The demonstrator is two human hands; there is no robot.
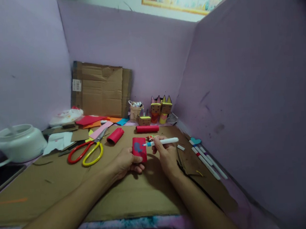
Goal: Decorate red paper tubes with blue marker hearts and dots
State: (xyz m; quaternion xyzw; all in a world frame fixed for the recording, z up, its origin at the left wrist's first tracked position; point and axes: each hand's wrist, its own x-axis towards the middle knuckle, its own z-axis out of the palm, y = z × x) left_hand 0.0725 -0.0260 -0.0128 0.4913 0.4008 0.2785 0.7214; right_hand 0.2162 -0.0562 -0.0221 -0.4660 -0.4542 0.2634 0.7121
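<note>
My left hand [129, 162] grips a small red card or paper piece [143, 156] above the cardboard mat, thumb on its front. A bluish-grey patch marks the middle of the red piece. Between the fingers of my right hand [167, 155] is a white marker [168, 140] with a blue band, its tip at the right edge of the patch; whether it touches cannot be made out. A small white cap [180, 147] lies just right of that hand. Behind the hands are a red roll [147, 129] and a red tube [115, 135].
Scissors with red and yellow handles [92, 152] lie left of my hands, near coloured paper scraps [92, 121]. A white pot [21, 144] stands far left. Several white markers [205, 159] line the right side. Cardboard figures [161, 108] and a small bucket [136, 111] stand at the back.
</note>
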